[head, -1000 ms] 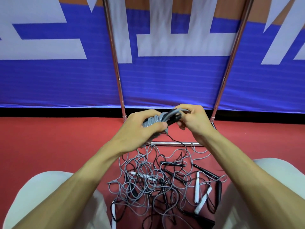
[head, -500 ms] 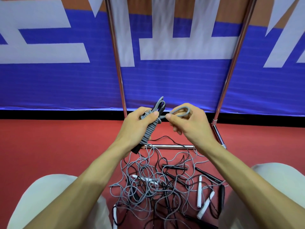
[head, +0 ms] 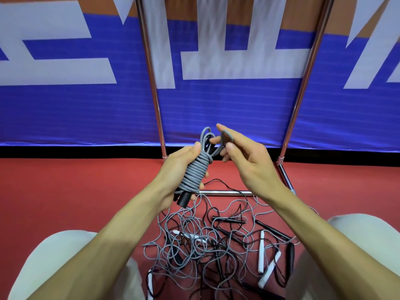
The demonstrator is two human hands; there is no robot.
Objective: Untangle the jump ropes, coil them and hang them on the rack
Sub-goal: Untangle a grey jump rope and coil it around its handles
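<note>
Now in hand: the coiling step, by my judgement near its close for one rope; hanging not yet done
Head view, left hand (head: 180, 169): wrapped round the grey jump rope (head: 194, 173), which is wound into a tight bundle held upright in front of the rack (head: 151, 83), above the floor
Black handle (head: 185, 199): pokes out of the bottom of the bundle, below the left palm
Right hand (head: 245, 163): fingers loosely spread, the free loop (head: 227, 135) of the same grey rope hooked over the forefinger, thumb apparently pressing the strand
Next move calls for: securing that loop so the wraps cannot slip, then lifting the bundle to a rail; the rack's top is out of frame, so I cannot tell where it would hang
Tangle (head: 205, 245): grey and black cords heaped on the red floor (head: 65, 191) between the person's knees, several ropes not yet sorted
White handles (head: 261, 252): lying at the right of the heap, beside dark ones
Base bar (head: 225, 192): low chrome rail just behind the heap, cords draped over it
In the way: a thin black cord (head: 218, 181) rises close under the left hand; whether it catches on the bundle I cannot tell
Behind: blue and white banner (head: 65, 109)
</note>
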